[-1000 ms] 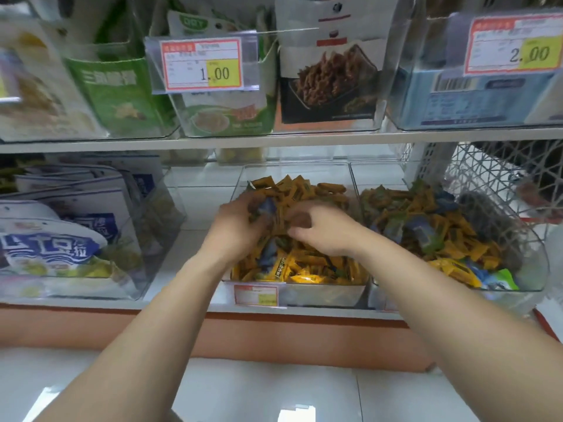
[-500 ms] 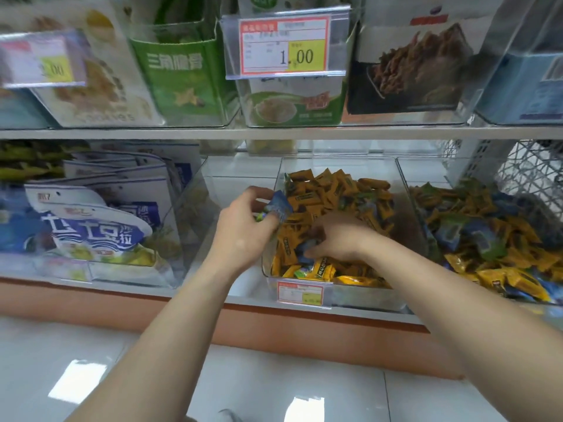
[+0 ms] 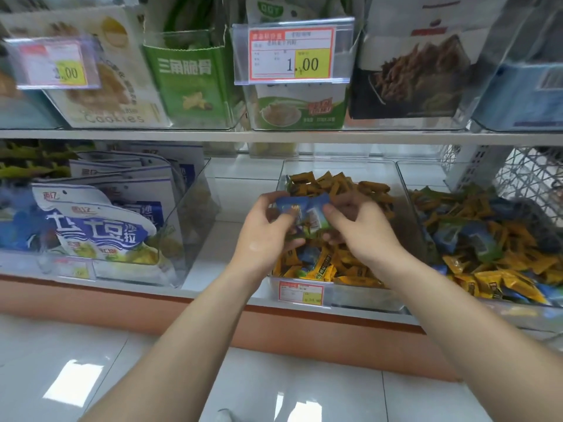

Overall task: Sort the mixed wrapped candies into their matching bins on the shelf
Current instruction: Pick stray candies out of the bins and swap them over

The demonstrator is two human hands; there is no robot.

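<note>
Clutching a small bunch of blue candies (image 3: 304, 210) between left hand (image 3: 265, 236) and right hand (image 3: 362, 229), fingers of both curled round the wrappers, just above the middle bin (image 3: 365, 295) on the lower shelf (image 3: 225, 239). Below, a heap of orange candies (image 3: 344, 269) with a few blue among them. Just beside on the right, a second bin (image 3: 426, 170) of mixed orange, blue and green sweets

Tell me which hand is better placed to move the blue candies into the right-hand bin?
Right hand, probably: both grip the blue candies, but it sits nearer the right bin; the left hand would cross over.
</note>
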